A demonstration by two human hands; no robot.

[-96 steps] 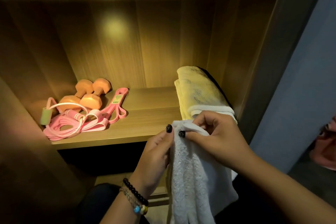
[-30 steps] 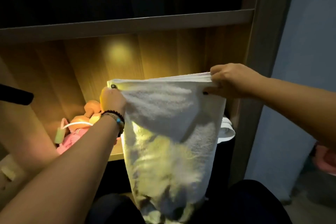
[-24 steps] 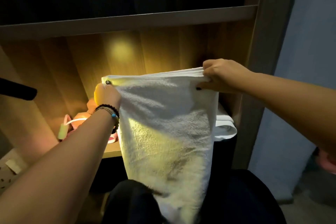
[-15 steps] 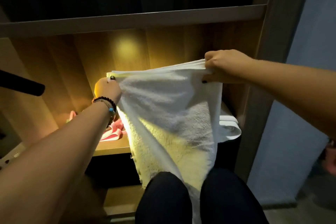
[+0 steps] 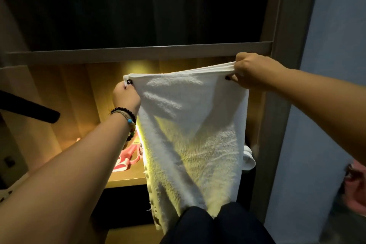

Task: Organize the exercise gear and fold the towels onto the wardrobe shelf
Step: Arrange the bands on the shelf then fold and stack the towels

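A white towel (image 5: 190, 125) hangs spread in front of the lit wardrobe shelf (image 5: 126, 179), doubled over along its top edge. My left hand (image 5: 125, 95) pinches its upper left corner and my right hand (image 5: 251, 70) grips the upper right corner, with the top edge stretched taut between them. The towel's lower end drapes onto my knees (image 5: 213, 224). A folded towel (image 5: 248, 158) peeks out behind it at the shelf's right end. Pink resistance bands (image 5: 128, 158) lie on the shelf left of the towel; the dumbbells are hidden behind my left arm.
An upper shelf board (image 5: 138, 53) runs just above my hands, with a dark compartment over it. The wardrobe's right side panel (image 5: 277, 105) stands close to my right hand. A black rod (image 5: 29, 109) sticks in from the left. A pink object (image 5: 356, 194) lies at the right edge.
From bunched at the shelf edge, the towel has been lifted and spread wide between both hands. In the last second the view tilted up and the towel's lower end settled onto my knees.
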